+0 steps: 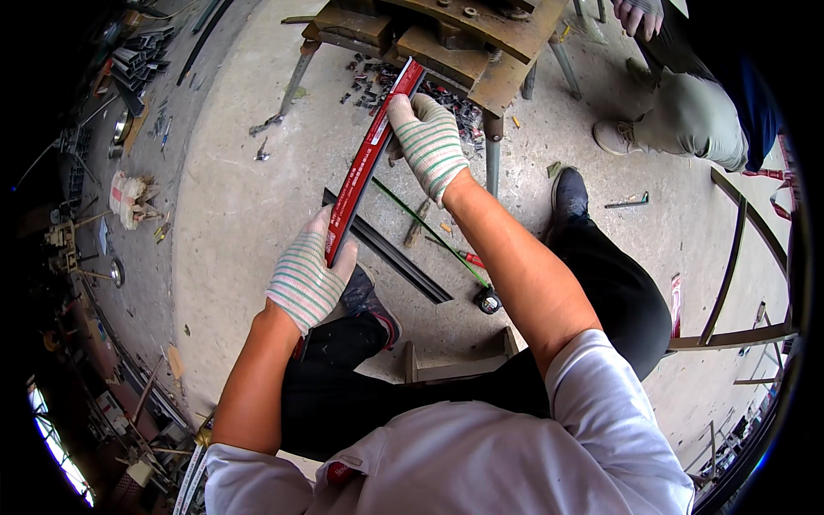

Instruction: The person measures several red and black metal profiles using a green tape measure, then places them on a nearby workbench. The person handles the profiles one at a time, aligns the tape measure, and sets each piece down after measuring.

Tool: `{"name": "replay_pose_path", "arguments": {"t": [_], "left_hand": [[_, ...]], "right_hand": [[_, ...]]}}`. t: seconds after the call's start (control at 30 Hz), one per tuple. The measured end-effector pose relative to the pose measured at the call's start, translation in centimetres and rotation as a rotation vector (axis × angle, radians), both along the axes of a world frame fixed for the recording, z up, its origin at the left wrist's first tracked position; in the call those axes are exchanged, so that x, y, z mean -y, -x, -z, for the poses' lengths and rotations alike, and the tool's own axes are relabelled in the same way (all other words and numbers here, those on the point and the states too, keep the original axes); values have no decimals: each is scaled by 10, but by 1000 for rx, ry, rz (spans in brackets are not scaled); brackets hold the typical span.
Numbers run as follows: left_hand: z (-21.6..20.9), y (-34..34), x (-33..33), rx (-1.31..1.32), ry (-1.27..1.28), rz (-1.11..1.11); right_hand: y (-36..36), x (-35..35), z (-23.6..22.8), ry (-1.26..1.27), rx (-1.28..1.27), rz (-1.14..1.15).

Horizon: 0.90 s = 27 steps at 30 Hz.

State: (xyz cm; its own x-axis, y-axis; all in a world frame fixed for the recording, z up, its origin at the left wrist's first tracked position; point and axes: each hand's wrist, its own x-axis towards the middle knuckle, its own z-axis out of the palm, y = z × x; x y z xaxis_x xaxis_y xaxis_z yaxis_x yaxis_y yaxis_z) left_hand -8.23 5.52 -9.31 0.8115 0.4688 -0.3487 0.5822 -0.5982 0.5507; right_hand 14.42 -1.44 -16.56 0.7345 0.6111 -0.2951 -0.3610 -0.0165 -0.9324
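A long, slightly curved strip (363, 163) with a red printed face and dark edges slants in front of me, its far end by the metal workbench (506, 81). My left hand (309, 270), in a white and green striped knit glove, is closed round its near end. Nearer the far end, my right hand (429, 146) grips it in a matching glove, the fingers partly hidden behind the strip. Beneath lies a dark grooved strip (399, 262) on the floor. A tape measure (487, 299) rests beside it with its green blade (421, 223) drawn out.
Dark and red offcuts (369, 81) litter the concrete under the bench. A red-handled tool (470, 257) lies by the tape. A low stool (459, 369) is between my legs. Another person's leg (695, 120) shows at far right, near curved metal frames (730, 266). Dark profiles (142, 60) are heaped far left.
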Motion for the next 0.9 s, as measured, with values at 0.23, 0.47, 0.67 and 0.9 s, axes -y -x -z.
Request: {"name": "replay_pose_path", "arguments": {"t": [0.23,0.47,0.67,0.9], "left_hand": [[11,2,-2,71,76,-46],[14,-1,-7,45,13,-36],[27,-1,-16,80,-34,-21],[26,-15,-15,55,14,-58]], "right_hand": [[-3,-1,-2,19,20,-1],[-6,-2,-6,13,12,-3],[-7,-6,-5,17,-4,23],[-9,-8,-4,27,11,67]]}}
